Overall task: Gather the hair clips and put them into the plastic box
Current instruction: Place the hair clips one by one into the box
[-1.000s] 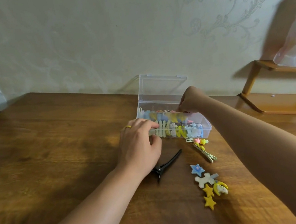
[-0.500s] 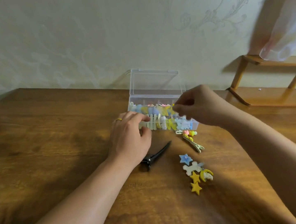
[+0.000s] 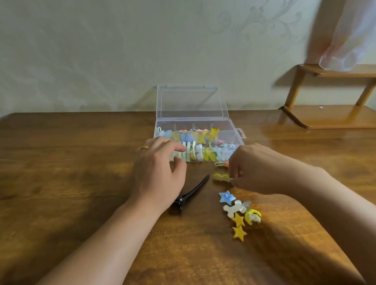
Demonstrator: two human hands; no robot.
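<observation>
A pale wall with a faint swirl pattern stands behind a brown wooden table (image 3: 75,205), and the head view, the only view here, looks down on both forearms. The plastic box (image 3: 236,133) sits at the far middle of the table with its clear lid standing open, and it is already well filled with coloured clips. The left hand (image 3: 160,172) rests with curled fingers against the box's near left wall and seems to steady it; it holds on to the box and no clip. The change is in the right hand (image 3: 255,169): 1 second ago it was over the box, and half a second ago it was drawing back above the front edge, while now it is down on the table just in front of the box, where its fingertips pinch a yellow clip (image 3: 221,177). A pink clip (image 3: 221,163) lies just behind it, near the box wall. I judge that 1 clip was delivered and the next pickup is starting. Several clips are left outside: a black clip (image 3: 192,193) partly under the left wrist, then a blue star clip (image 3: 226,197), a white clip (image 3: 235,208), a moon clip (image 3: 253,216) and 2 yellow star clips (image 3: 238,226) in a short row nearer the person. So the task is well along, but not finished. At the right stands a small wooden shelf (image 3: 336,118) with a blurred plastic bag (image 3: 358,24) above it. No brand, label or writing can be read anywhere, and the frame is somewhat blurred.
</observation>
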